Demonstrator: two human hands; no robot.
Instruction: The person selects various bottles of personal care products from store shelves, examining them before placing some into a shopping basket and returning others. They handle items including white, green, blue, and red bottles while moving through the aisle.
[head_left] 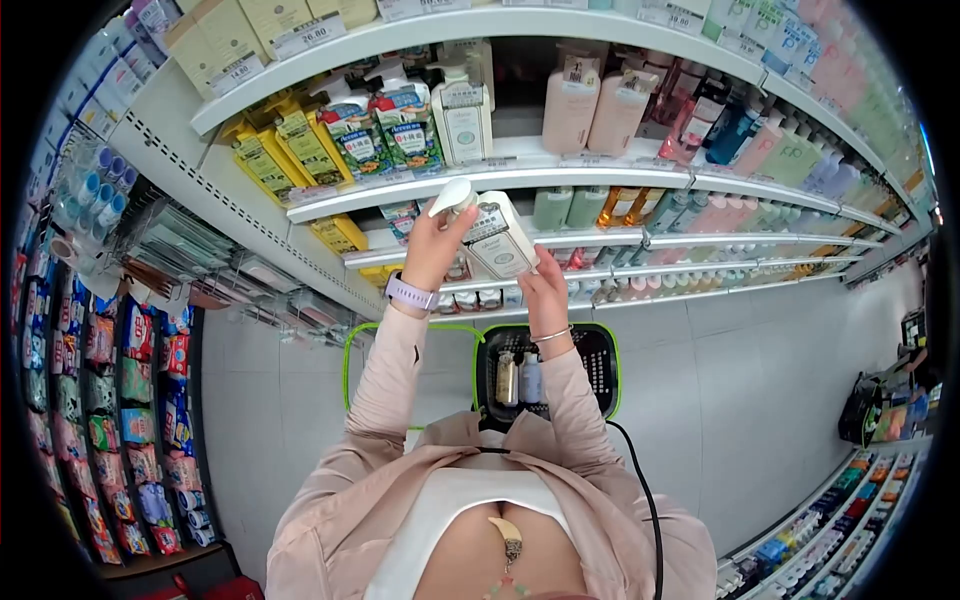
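Observation:
A white pump bottle [501, 245] with a printed label is held up in front of the shelves, tilted with its pump head to the upper left. My left hand [438, 243] is closed around the neck, just below the pump. Fingers of my right hand [544, 288] grip the lower right edge of the same bottle. Behind it on the shelf stands a similar white pump bottle [463, 118]. Below my hands a black basket [602, 372] with a green rim holds two bottles, one clear-gold [507, 380] and one pale blue [531, 380].
Curved white shelves [590, 160] run across the front, with pink pump bottles [572, 108] and yellow boxes [262, 160]. Hanging packets [138, 380] line a rack at left. Grey floor tiles [690, 370] extend to the right, towards another low shelf [830, 520].

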